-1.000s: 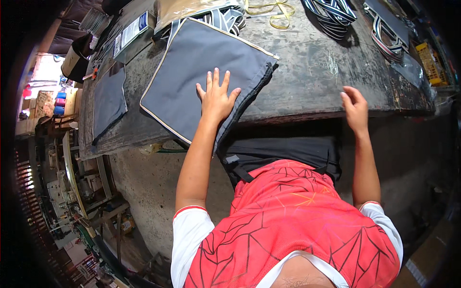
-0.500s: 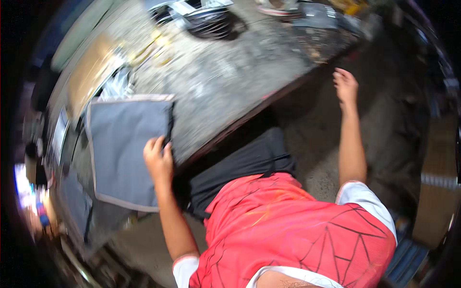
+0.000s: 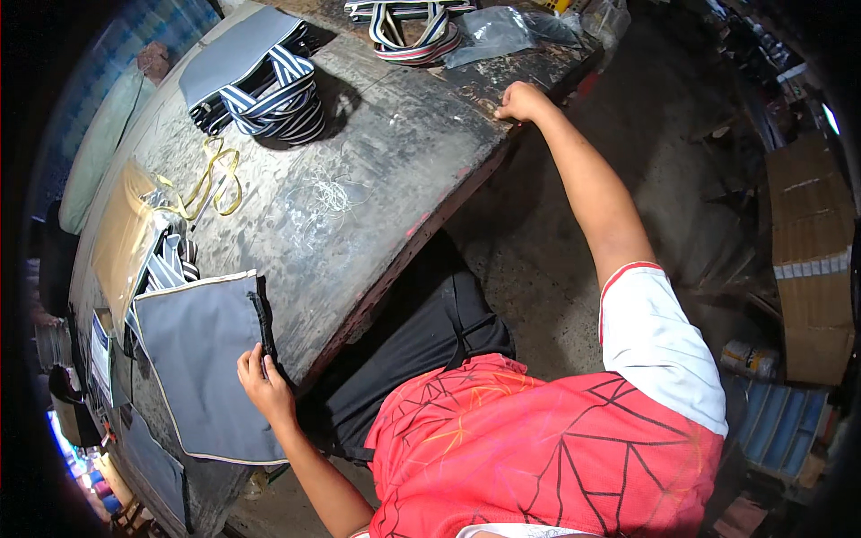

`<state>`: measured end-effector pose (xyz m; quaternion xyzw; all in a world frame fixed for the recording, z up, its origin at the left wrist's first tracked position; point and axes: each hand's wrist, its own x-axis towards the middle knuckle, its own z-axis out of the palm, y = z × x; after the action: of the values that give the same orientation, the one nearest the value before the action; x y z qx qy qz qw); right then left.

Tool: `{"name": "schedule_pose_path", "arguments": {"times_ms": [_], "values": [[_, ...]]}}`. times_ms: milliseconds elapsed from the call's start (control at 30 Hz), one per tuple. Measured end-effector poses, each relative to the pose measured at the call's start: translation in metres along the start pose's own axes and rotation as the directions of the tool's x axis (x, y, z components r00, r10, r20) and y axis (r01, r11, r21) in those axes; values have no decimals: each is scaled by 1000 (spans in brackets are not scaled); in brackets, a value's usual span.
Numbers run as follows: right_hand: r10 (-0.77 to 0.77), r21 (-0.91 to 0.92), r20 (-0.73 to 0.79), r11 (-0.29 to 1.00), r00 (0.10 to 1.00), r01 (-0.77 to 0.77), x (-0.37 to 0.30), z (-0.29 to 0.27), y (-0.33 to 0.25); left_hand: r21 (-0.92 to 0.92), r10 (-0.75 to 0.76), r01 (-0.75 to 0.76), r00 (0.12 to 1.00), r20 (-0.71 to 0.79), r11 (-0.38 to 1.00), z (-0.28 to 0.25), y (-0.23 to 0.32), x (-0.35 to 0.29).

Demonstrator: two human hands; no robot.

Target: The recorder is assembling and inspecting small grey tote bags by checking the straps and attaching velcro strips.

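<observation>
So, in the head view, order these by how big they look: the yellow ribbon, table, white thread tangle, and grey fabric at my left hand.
1. Table
2. Grey fabric
3. Yellow ribbon and white thread tangle: too alike to rank.

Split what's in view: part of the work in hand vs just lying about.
Likely in the work:
- grey fabric panel, left hand at its black edge
- table, right hand by its rim, contact unclear

Apparently lying about, untouched:
- striped straps
- yellow ribbon
- loose threads
- clear plastic
- cardboard
</observation>
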<state>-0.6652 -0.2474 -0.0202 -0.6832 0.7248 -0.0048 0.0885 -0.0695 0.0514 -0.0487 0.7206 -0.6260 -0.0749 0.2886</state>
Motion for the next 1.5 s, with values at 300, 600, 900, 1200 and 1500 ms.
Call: {"name": "schedule_pose_path", "arguments": {"times_ms": [300, 600, 900, 1200, 1500], "values": [[-198, 195, -42, 960, 979, 202, -5, 19, 84, -446, -241, 249, 968, 77, 860, -21, -29, -3], [384, 707, 304, 522, 872, -476, -246, 163, 234, -403, 60, -45, 998, 27, 914, -31, -6, 15], [799, 524, 512, 2, 316, -852, -393, 254, 252, -374, 52, 34, 974, 219, 927, -20, -33, 31], [588, 878, -137, 445, 797, -177, -228, 129, 165, -356, 103, -80, 994, 46, 931, -19, -26, 23], [-243, 947, -285, 80, 927, 312, -209, 79, -331, -56, 285, -288, 957, -50, 956, -14, -23, 14]]}}
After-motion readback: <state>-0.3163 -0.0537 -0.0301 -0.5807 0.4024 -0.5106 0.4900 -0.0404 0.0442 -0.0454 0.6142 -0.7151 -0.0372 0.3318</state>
